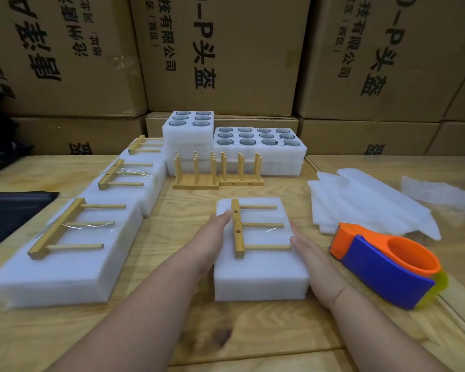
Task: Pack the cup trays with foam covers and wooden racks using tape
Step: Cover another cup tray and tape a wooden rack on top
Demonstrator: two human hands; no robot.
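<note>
Both forearms run out of the picture at the bottom, and the lower side faces of the foam package point(261, 267) between them are largely screened by the wrists. The left hand point(212, 237) lies with straight fingers against the package's left side, fingertips at its far left corner; the right hand point(310, 255) presses flat, fingers extended, along its right side. Neither curls round anything.

The package is a white, soft-looking foam block, roughly rectangular, its long axis running from the near edge of the table point(151, 328) toward the far edge. On top lies a wooden rack point(249, 228): a pale square-section bar running near-to-far, with three round dowels pointing right. A glossy strip of clear tape crosses the middle dowel; its ends are hard to trace.

Along the left edge of the table three similar taped packages point(65, 253) recede in a row, the farthest partly hidden. At the far edge, stacked foam cup trays point(258, 146) show dark round openings; whether all hold cups cannot be made out. Two upright wooden racks point(218, 173) stand just before them. Near the right edge lie loose foam sheets point(360, 202) and crinkled bubble wrap point(438, 191). The orange-and-blue tape dispenser point(387, 267) rests just beside the right hand. Printed cardboard boxes point(226, 49) wall the background, cropped at the top.
</note>
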